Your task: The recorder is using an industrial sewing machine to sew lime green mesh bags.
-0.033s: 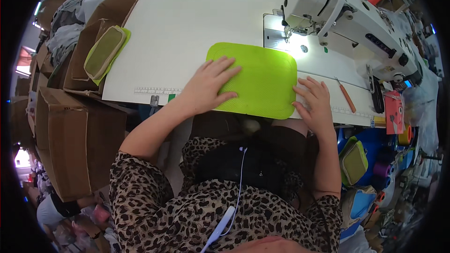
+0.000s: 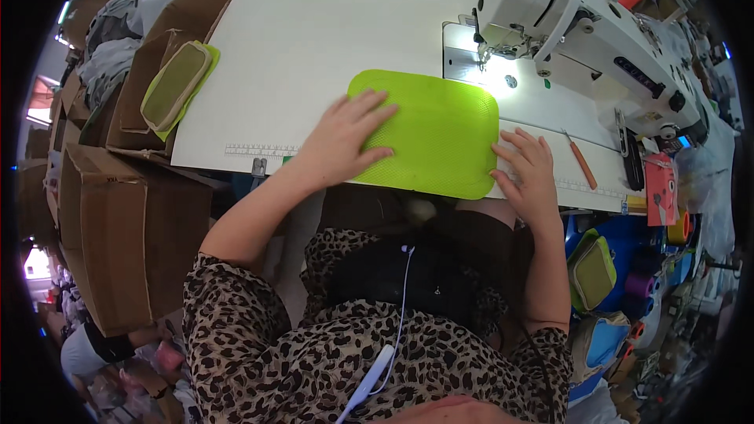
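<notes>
A bright lime-green rounded panel (image 2: pixel 432 137) of thin, mesh-textured material lies flat at the table's front edge, slightly overhanging it. My left hand (image 2: pixel 345 137) rests open on its left side, fingers spread and pointing to the far right. On the opposite side, my right hand (image 2: pixel 526 173) is open too, with its fingers bent and the fingertips at the panel's right edge. Just beyond the panel's far right corner stands a white sewing machine (image 2: pixel 581 39), its lamp lighting the metal needle plate (image 2: pixel 459 55).
An orange-handled pointed tool (image 2: pixel 581 163) and a dark-handled tool (image 2: pixel 633 161) lie on the right of the white table (image 2: pixel 314 31). A green-edged pouch (image 2: pixel 179 88) leans on cardboard boxes (image 2: pixel 141 228) at the left. Another pouch (image 2: pixel 593 271) and thread spools (image 2: pixel 638 284) are below right.
My left hand has slid slightly left on the green panel. My right hand and the panel stay almost where they were.
</notes>
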Demonstrator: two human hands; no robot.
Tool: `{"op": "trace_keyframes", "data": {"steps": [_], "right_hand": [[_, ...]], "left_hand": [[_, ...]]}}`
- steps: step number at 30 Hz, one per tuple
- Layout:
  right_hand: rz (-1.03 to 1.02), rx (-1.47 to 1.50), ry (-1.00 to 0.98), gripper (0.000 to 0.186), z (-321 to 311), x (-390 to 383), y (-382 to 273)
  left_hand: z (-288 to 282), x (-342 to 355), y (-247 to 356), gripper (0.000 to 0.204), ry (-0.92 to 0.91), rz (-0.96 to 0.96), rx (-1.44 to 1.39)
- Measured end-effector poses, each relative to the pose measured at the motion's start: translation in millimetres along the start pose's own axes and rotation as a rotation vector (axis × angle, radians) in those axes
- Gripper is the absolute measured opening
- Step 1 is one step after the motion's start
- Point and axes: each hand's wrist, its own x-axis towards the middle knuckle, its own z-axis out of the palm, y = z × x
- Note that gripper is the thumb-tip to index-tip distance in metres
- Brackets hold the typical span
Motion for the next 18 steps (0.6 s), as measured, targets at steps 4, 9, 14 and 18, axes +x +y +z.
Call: {"op": "trace_keyframes", "data": {"steps": [4, 9, 14, 18], "right_hand": [[0.037, 0.025, 0.016, 0.036, 4, 0, 0], [0.064, 0.031, 0.027, 0.036, 3, 1, -1], [0.071, 0.076, 0.033, 0.036, 5, 1, 0], [0.097, 0.114, 0.040, 0.037, 3, 1, -1]], "left_hand": [[-12, -10, -33, 0.059, 0.042, -0.244, 0.055], [-8, -16, -43, 0.057, 0.083, -0.196, 0.077], [-5, -17, -41, 0.058, 0.107, -0.221, 0.090], [2, -19, -52, 0.044, 0.177, -0.216, 0.049]]}}
